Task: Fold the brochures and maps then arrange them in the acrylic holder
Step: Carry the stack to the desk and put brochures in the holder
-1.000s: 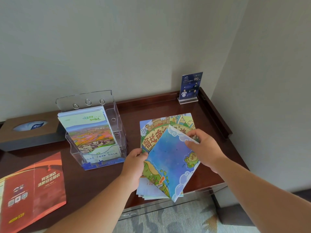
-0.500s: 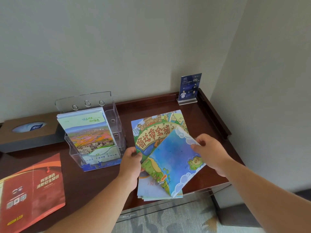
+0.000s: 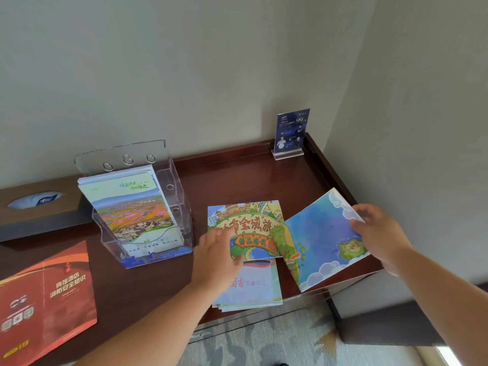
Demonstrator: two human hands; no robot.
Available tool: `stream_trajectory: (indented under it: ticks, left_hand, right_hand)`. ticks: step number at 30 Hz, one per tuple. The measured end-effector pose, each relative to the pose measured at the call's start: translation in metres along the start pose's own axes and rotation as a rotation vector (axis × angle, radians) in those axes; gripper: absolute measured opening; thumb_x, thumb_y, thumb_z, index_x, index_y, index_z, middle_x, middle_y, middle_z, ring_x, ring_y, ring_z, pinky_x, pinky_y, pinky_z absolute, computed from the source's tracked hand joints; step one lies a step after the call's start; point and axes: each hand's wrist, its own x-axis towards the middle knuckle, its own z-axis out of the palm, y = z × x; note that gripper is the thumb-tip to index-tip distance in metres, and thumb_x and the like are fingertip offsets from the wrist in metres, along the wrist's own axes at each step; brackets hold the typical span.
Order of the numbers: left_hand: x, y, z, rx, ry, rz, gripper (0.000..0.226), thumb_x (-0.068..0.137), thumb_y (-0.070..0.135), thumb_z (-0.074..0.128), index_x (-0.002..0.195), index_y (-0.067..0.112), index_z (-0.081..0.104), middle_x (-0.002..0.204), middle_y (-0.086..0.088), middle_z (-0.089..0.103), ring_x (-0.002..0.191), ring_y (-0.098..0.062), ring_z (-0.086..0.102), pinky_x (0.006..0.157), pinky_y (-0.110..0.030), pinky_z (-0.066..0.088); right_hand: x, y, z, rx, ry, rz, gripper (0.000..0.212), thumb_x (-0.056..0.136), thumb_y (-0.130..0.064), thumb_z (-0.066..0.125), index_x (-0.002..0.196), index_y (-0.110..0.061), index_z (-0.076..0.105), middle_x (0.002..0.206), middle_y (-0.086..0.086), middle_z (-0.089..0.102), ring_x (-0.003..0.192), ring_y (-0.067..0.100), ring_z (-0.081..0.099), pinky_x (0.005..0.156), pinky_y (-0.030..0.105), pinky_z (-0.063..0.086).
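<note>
A colourful cartoon map [image 3: 250, 228] lies partly unfolded on the dark wooden desk [image 3: 237, 175]. My left hand [image 3: 217, 256] presses flat on its left part. My right hand [image 3: 379, 235] grips the top right edge of its blue sea panel [image 3: 319, 239], swung out to the right. Under the map lies a pale folded brochure stack [image 3: 250, 289]. The clear acrylic holder [image 3: 169, 191] stands at the left, with a green landscape brochure [image 3: 132, 210] upright in its front pocket.
A red safety leaflet [image 3: 45, 299] lies at the desk's front left. A brown tissue box [image 3: 37, 207] sits behind it by the wall. A small blue sign in an acrylic stand [image 3: 289, 133] is in the back right corner. Walls close the back and right.
My right hand has swung the blue panel outward to the right, opening the map. My left hand has moved onto the map's left part. The view has shifted slightly.
</note>
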Motion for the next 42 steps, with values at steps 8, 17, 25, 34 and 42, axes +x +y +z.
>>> stream_trajectory:
  ticks: [8, 17, 25, 34, 42]
  left_hand:
    - [0.026, -0.006, 0.011, 0.206, -0.204, 0.167, 0.092, 0.079, 0.063, 0.062, 0.152, 0.035, 0.014, 0.163, -0.006, 0.008, 0.15, -0.027, 0.003, 0.119, -0.046, 0.011]
    - [0.028, -0.014, 0.008, 0.154, -0.222, 0.226, 0.074, 0.089, 0.067, 0.046, 0.151, 0.034, 0.025, 0.16, -0.002, 0.024, 0.148, -0.021, 0.019, 0.115, -0.042, 0.027]
    - [0.019, -0.004, -0.003, -0.068, -0.079, 0.219, 0.041, 0.104, 0.035, 0.03, 0.14, 0.027, 0.048, 0.133, 0.006, 0.058, 0.121, -0.016, 0.052, 0.088, -0.036, 0.051]
    - [0.004, -0.002, -0.003, -0.152, -0.024, 0.144, 0.042, 0.105, 0.029, 0.032, 0.146, 0.029, 0.042, 0.15, 0.008, 0.043, 0.139, -0.012, 0.035, 0.105, -0.043, 0.04]
    - [-0.007, 0.01, -0.004, -0.164, -0.047, 0.22, 0.042, 0.105, 0.034, 0.031, 0.144, 0.032, 0.045, 0.143, 0.008, 0.047, 0.134, -0.014, 0.039, 0.099, -0.041, 0.045]
  right_hand:
    - [0.001, 0.008, -0.028, 0.17, 0.065, 0.086, 0.021, 0.094, -0.013, 0.06, 0.087, -0.033, 0.061, 0.075, -0.005, 0.074, 0.057, 0.018, 0.072, 0.045, 0.028, 0.054]
    - [0.002, 0.017, -0.039, 0.18, 0.112, 0.148, 0.019, 0.092, -0.016, 0.062, 0.087, -0.034, 0.062, 0.079, -0.003, 0.074, 0.059, 0.021, 0.073, 0.053, 0.031, 0.054]
    - [0.0, 0.012, -0.014, 0.215, 0.035, 0.201, 0.01, 0.093, -0.026, 0.063, 0.092, -0.035, 0.059, 0.09, 0.003, 0.074, 0.068, 0.027, 0.075, 0.061, 0.044, 0.06]
    - [-0.002, -0.007, 0.042, 0.211, -0.072, 0.209, 0.009, 0.095, -0.021, 0.06, 0.098, -0.03, 0.058, 0.098, 0.005, 0.071, 0.08, 0.027, 0.074, 0.074, 0.049, 0.061]
    - [-0.002, -0.029, 0.083, 0.193, -0.047, 0.234, 0.018, 0.094, -0.014, 0.054, 0.109, -0.024, 0.054, 0.096, 0.004, 0.068, 0.078, 0.023, 0.072, 0.066, 0.039, 0.061]
